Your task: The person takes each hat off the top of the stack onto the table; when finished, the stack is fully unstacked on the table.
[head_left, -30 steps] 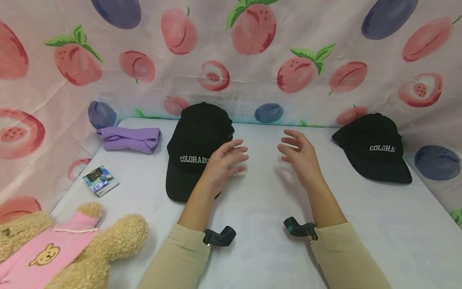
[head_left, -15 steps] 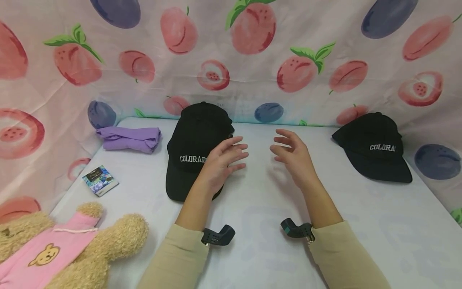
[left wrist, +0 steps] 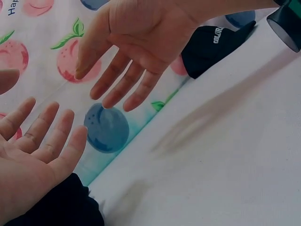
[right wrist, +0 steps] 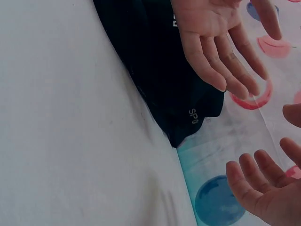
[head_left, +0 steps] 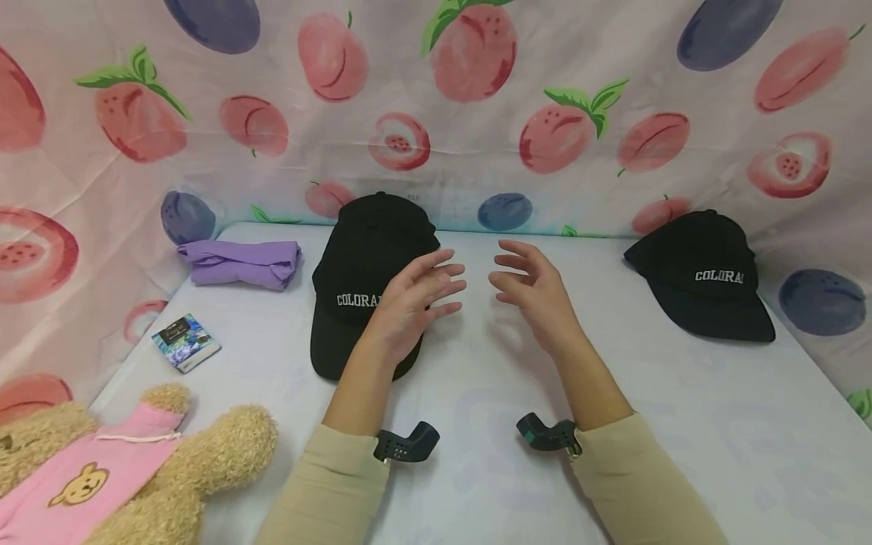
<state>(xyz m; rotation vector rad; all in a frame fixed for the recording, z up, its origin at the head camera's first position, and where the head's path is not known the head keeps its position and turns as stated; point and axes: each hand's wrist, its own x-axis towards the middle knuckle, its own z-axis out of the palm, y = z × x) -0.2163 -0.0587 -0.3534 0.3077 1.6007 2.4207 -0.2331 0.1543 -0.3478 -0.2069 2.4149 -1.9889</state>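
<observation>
My left hand (head_left: 409, 306) is held up in front of a black cap (head_left: 371, 235) with white lettering, hiding part of the word on it. Its fingers are spread and relaxed, with nothing in them. Facing it across a small gap, my right hand (head_left: 534, 295) hovers over the white table, fingers loosely bent and holding nothing. In the left wrist view, both palms show bare: the left hand (left wrist: 35, 157) and the right hand (left wrist: 141, 40). A second black cap (head_left: 708, 272) lies at the far right, apart from both hands.
On the left of the white table (head_left: 470, 469) lie a folded purple cloth (head_left: 240, 265) and a small thick book (head_left: 185, 342). A teddy bear in a pink top (head_left: 88, 477) fills the near left corner. A fruit-print curtain (head_left: 470, 140) hangs behind the table.
My right hand has moved left, narrowing the gap to the left hand. The left hand has shifted slightly left and up. Caps, cloth, book and bear stay where they were.
</observation>
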